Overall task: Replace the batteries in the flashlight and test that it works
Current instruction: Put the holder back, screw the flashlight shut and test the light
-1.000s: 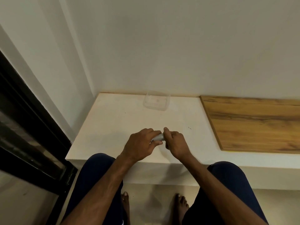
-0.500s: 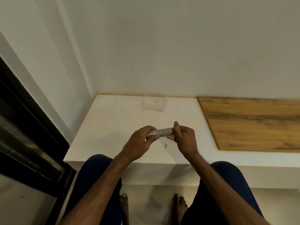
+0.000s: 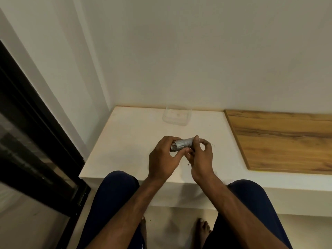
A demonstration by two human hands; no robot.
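A small silver flashlight (image 3: 182, 143) lies crosswise between both hands, a little above the white ledge (image 3: 129, 141). My left hand (image 3: 162, 159) wraps its wider head end, which faces left and towards me. My right hand (image 3: 202, 159) pinches the tail end with thumb and fingers. Whether the tail cap is on or off is hidden by the fingers. No batteries are visible.
A clear plastic container (image 3: 177, 115) stands at the back of the ledge against the wall. A wooden board (image 3: 283, 139) covers the ledge to the right. Small dark specks (image 3: 188, 164) lie near my right hand. A black-framed glass door (image 3: 32, 141) is at the left.
Both hands have lifted the flashlight off the ledge and turned it, so its head end now shows. A small brown object seen on the ledge half a second ago is no longer visible.
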